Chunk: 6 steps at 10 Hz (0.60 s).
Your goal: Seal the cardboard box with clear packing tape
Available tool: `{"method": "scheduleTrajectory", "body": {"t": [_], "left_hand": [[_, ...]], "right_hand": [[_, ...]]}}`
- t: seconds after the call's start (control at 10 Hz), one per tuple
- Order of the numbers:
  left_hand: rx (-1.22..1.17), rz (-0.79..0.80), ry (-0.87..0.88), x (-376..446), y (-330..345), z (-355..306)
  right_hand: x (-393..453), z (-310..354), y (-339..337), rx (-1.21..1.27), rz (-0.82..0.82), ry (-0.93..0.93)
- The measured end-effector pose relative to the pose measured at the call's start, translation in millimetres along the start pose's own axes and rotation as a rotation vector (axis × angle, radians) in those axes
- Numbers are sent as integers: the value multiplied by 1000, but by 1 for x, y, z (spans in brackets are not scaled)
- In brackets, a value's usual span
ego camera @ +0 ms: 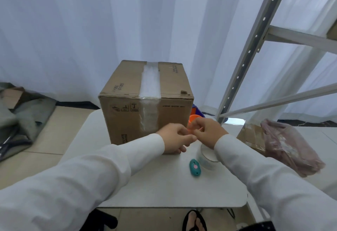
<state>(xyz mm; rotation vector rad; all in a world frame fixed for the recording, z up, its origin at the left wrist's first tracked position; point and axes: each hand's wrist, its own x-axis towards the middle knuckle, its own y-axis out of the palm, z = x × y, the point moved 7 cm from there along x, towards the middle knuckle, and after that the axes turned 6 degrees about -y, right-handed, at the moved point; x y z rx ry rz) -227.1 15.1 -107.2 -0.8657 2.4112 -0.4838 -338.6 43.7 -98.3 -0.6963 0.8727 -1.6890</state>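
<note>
We have the cardboard box (pixel 145 101) standing upright toward the far side of the white tabletop (pixel 164 190), flaps closed, with a strip of clear packing tape (pixel 150 83) already running along the top seam and down the near face. Our left hand (pixel 175 137) and right hand (pixel 207 132) meet just in front of the box's lower edge, fingers (pixel 189 137) curled together as if pinching something small, perhaps a tape end; what they grip we cannot tell. The tape roll (pixel 207 157) sits beneath our right wrist, the teal cutter (pixel 194 167) just beside it, both kept near for the next strip, we judge.
</note>
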Motion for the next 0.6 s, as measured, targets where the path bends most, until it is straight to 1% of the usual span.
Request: {"method": "scheduleTrajectory", "body": {"t": [0.1, 0.2, 0.3, 0.4, 0.5, 0.6], "left_hand": [[284, -239, 210, -37, -40, -9], [470, -462, 374, -75, -80, -16], [427, -613, 393, -94, -120, -9], [312, -692, 363, -103, -153, 1], [153, -766, 342, -108, -179, 10], [99, -800, 319, -110, -190, 17]], "right_hand": [[-9, 42, -29, 37, -331, -152], [-15, 69, -44, -2, -517, -267], [-10, 82, -38, -35, -518, -316], [-1, 87, -29, 92, -441, -239], [3, 93, -25, 353, -438, -166], [2, 100, -25, 507, -474, -125]]}}
